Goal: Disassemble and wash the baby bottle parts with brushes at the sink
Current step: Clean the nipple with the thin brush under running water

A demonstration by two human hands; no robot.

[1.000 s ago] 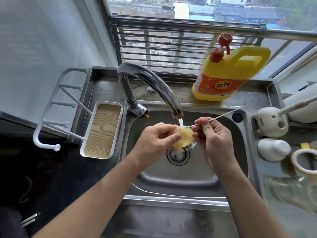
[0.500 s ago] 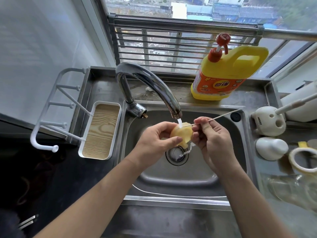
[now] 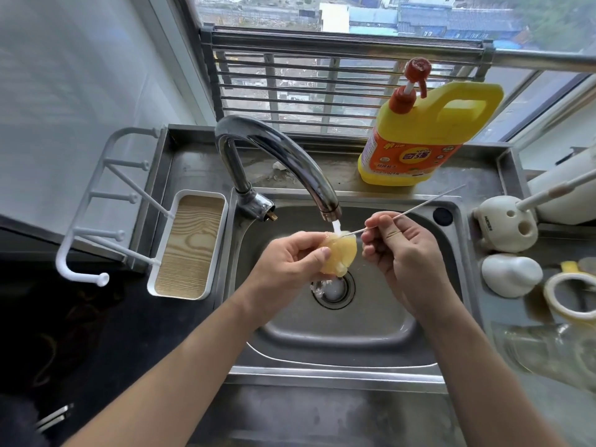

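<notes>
Over the steel sink (image 3: 322,353), my left hand (image 3: 290,262) pinches a yellowish translucent bottle nipple (image 3: 340,254) under the running faucet (image 3: 283,162). Water falls from the spout onto the nipple and runs into the drain (image 3: 333,290). My right hand (image 3: 403,253) grips a thin white straw brush (image 3: 416,208); its tip touches the top of the nipple and its handle points up to the right. The clear bottle body (image 3: 548,353) lies on the counter at the right. A white ring (image 3: 571,295) rests beside it.
A yellow detergent jug (image 3: 425,137) with a red pump stands behind the sink. A white drying rack with a wooden tray (image 3: 188,243) sits at the left. White brush holders (image 3: 506,224) stand right of the sink. A window grille runs along the back.
My right hand has drawn the straw brush back to the right, so more of the wire shows between hand and nipple. The nipple has turned slightly in my left hand.
</notes>
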